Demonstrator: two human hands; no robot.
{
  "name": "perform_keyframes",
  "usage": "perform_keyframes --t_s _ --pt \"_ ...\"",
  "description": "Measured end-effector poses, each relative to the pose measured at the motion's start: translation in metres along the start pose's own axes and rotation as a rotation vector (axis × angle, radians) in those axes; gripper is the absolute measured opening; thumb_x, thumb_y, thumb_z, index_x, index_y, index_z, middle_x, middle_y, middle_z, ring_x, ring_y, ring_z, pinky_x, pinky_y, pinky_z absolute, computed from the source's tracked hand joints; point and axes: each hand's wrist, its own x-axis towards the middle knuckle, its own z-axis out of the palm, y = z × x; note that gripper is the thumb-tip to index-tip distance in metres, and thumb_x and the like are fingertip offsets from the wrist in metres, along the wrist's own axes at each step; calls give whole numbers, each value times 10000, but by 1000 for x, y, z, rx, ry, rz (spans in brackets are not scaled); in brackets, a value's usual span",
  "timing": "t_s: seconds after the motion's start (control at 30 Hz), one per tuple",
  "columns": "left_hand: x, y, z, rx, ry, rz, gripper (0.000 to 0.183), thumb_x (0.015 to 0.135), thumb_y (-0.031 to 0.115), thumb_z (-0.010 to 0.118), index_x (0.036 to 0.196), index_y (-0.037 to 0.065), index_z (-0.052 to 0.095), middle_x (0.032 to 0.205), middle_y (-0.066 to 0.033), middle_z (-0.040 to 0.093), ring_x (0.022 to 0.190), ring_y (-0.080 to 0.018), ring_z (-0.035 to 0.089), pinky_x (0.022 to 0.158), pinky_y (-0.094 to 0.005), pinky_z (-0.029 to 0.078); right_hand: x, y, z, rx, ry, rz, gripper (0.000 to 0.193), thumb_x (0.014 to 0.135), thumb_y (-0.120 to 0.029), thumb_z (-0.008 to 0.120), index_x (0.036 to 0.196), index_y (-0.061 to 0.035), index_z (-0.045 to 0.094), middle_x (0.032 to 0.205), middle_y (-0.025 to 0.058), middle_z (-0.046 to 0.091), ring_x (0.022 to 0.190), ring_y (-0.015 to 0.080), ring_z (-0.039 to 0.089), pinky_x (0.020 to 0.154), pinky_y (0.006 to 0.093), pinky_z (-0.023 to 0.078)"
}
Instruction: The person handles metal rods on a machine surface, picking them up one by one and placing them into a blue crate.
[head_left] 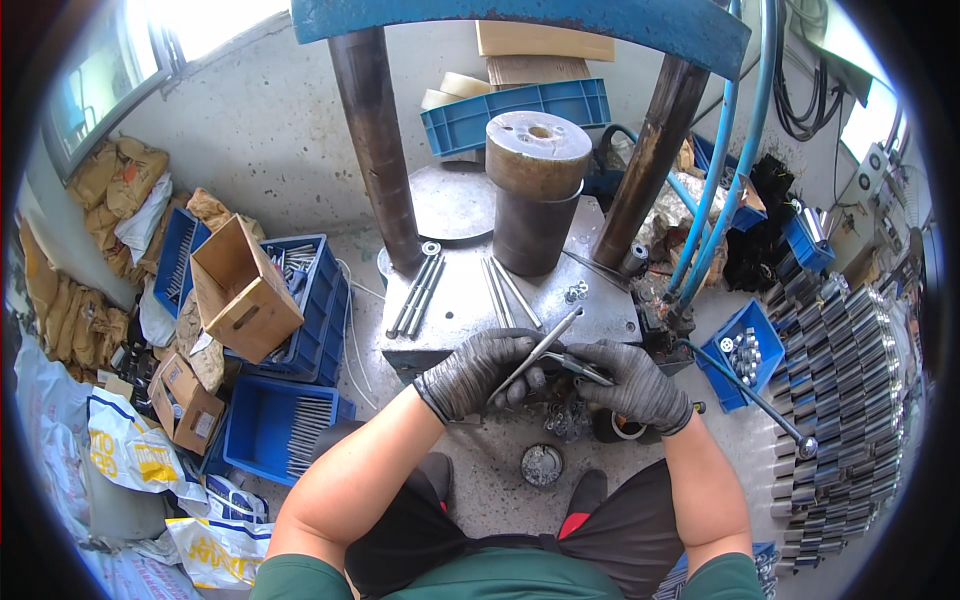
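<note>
In a dark grey work glove, my left hand [472,372] is closed around a slim metal rod [548,342], which slants up to the right. My right hand [638,385], gloved alike, grips a small plier-like tool [584,369]; its narrow tip points at the rod, and whether they touch I cannot tell. Both hands are over the front edge of the steel press bed [460,330]. On the bed, several rods [422,296] lie at the left and more rods [500,292] in the middle. Small metal rings [577,291] sit to their right.
A thick steel cylinder [535,225] stands between the press columns [377,150]. Blue bins [262,425] of rods and a cardboard box [240,290] are at the left. Right are a blue bin [742,352] of metal parts, a ball-ended lever [806,447] and stacked metal cylinders [840,400].
</note>
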Motion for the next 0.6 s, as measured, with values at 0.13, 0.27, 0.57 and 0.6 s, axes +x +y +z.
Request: perform_keyframes --t_s 0.13,0.27,0.57,0.6 --pt "2 4 -5 -83 -7 20 427 1014 245 626 1318 -52 596 855 -145 743 542 -176 693 477 -245 556 -3 4 5 727 -151 243 502 914 -127 767 1376 -4 613 1107 80 716 950 169 701 862 322 567" --pt "-2 17 -6 160 213 168 410 1007 202 626 1342 -33 599 770 -78 686 527 -147 650 486 -250 555 -1 14 0 803 -113 291 453 937 -173 741 1328 11 605 1035 73 714 850 148 706 775 300 585" --pt "-4 54 -88 1232 1040 385 529 954 257 616 1462 125 551 1068 -240 737 1014 -350 732 929 -446 556 7 47 -15 844 306 316 411 957 -121 674 1328 8 555 1022 103 712 828 181 720 724 307 591" --pt "-7 57 -91 1322 1094 295 554 958 304 618 1485 157 529 1107 -252 725 1048 -379 716 942 -469 548 7 49 -17 866 337 331 417 954 -119 677 1333 4 552 1023 107 711 824 186 722 719 310 592"
